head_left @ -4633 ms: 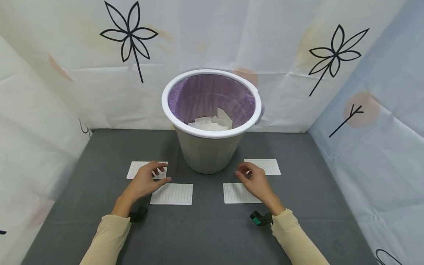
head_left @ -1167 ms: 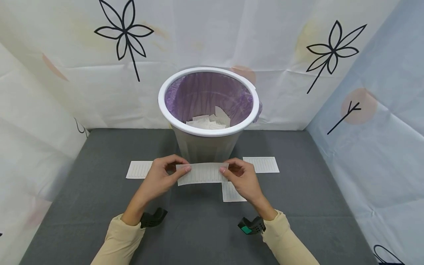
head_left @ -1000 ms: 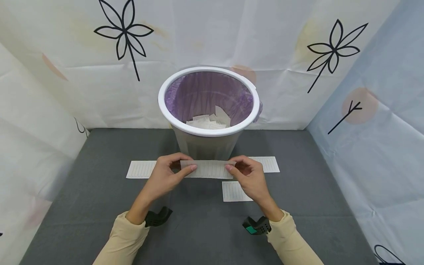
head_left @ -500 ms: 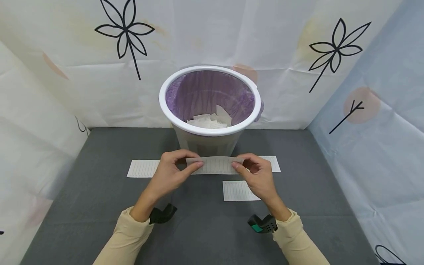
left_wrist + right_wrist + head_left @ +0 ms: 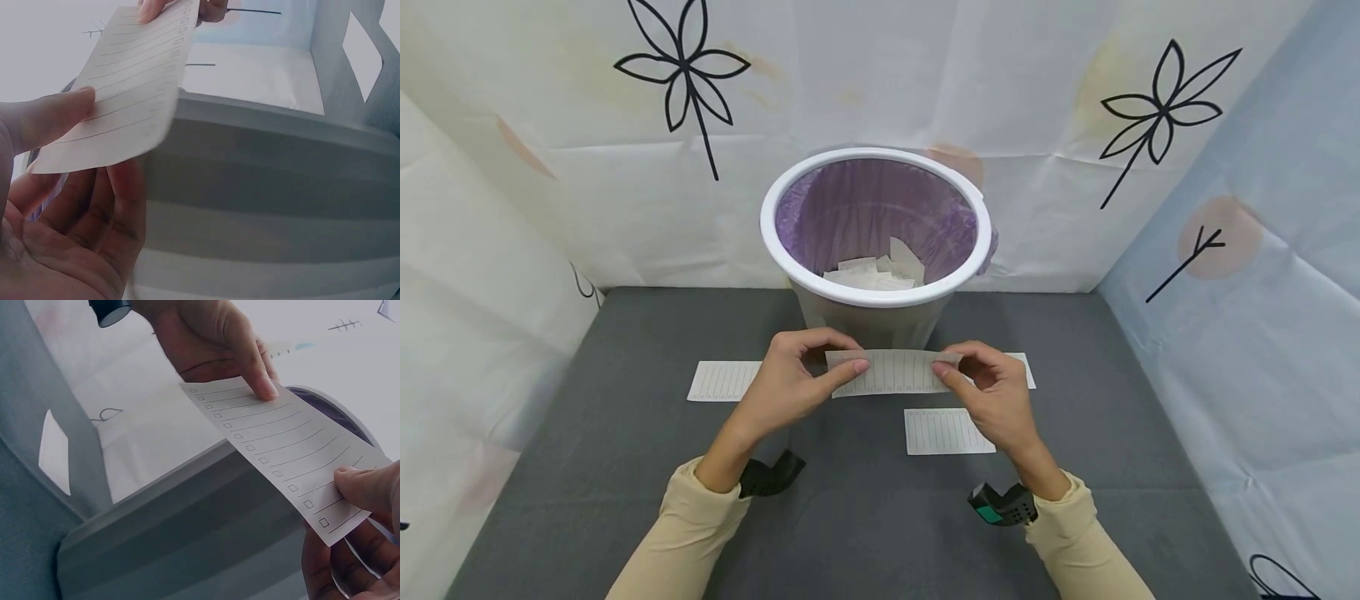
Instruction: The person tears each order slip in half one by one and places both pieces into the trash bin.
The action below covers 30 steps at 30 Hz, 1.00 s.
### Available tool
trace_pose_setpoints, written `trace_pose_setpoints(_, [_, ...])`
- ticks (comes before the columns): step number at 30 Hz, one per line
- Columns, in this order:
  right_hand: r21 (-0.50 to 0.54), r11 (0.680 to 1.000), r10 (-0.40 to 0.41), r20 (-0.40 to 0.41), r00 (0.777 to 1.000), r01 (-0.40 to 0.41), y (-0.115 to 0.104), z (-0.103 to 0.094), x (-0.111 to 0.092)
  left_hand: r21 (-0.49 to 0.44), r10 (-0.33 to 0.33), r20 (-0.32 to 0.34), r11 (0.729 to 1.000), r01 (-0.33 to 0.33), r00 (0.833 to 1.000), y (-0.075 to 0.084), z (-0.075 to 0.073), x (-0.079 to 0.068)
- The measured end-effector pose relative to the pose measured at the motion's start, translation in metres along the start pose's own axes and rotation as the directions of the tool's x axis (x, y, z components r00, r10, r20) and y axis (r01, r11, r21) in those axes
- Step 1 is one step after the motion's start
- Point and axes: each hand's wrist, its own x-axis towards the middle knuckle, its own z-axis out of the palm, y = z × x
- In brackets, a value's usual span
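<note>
Both hands hold one lined checklist sheet (image 5: 895,372) in front of the bin, above the table. At its left end the left hand (image 5: 793,379) pinches it between thumb and fingers. The right hand (image 5: 996,392) pinches the other end the same way. Small checkboxes run along one edge of the checklist sheet (image 5: 275,456), seen in the right wrist view. In the left wrist view the left thumb (image 5: 53,119) lies on top of the paper, with fingers beneath. The sheet looks whole and slightly bent.
A white-rimmed bin (image 5: 872,302) with a purple liner (image 5: 880,200) stands behind the hands, with paper pieces (image 5: 880,273) inside. Other lined sheets lie flat: one at left (image 5: 722,381), one at front right (image 5: 947,432), one mostly hidden behind the right hand (image 5: 1026,371).
Both hands came together and lifted the front left sheet off the table. Over the last second they moved it a little right and toward the bin.
</note>
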Motion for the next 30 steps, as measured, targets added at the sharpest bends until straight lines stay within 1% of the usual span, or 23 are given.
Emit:
trace_pose_setpoints(3, [-0.006, 1.000, 0.028, 0.004, 1.000, -0.028, -0.004, -0.001, 0.001, -0.050, -0.008, 0.003, 0.999, 0.009, 1.000, 0.000, 0.001, 0.000])
trace_pose_setpoints(7, [-0.015, 0.998, 0.064, 0.017, 0.998, -0.063, -0.008, -0.001, 0.002, -0.066, 0.004, 0.012, 0.998, -0.004, 1.000, 0.003, 0.002, 0.002])
trace_pose_setpoints(12, [0.001, 0.999, 0.054, 0.042, 0.998, -0.054, -0.009, 0.001, 0.001, -0.123, 0.027, 0.016, 0.992, -0.025, 1.000, 0.008, 0.006, 0.006])
trace_pose_setpoints(14, [0.009, 0.999, 0.049, 0.048, 0.998, -0.049, -0.009, 0.002, 0.001, -0.133, 0.038, 0.013, 0.990, -0.036, 0.999, 0.010, 0.008, 0.007])
trace_pose_setpoints(18, [-0.007, 0.998, 0.064, 0.059, 0.996, -0.064, -0.011, 0.002, 0.001, -0.125, 0.053, 0.000, 0.991, -0.053, 0.999, 0.012, 0.012, 0.008])
trace_pose_setpoints(21, [-0.048, 0.996, 0.073, 0.076, 0.994, -0.069, -0.015, 0.002, 0.003, -0.095, 0.070, -0.010, 0.993, -0.070, 0.998, 0.014, 0.015, 0.007])
trace_pose_setpoints(25, [-0.093, 0.994, 0.060, 0.109, 0.992, -0.050, -0.020, 0.002, 0.009, -0.051, 0.093, -0.008, 0.994, -0.093, 0.996, 0.015, 0.018, 0.007])
trace_pose_setpoints(30, [-0.117, 0.993, 0.038, 0.151, 0.988, -0.021, -0.025, 0.007, 0.019, -0.033, 0.106, 0.001, 0.994, -0.106, 0.994, 0.017, 0.021, 0.009])
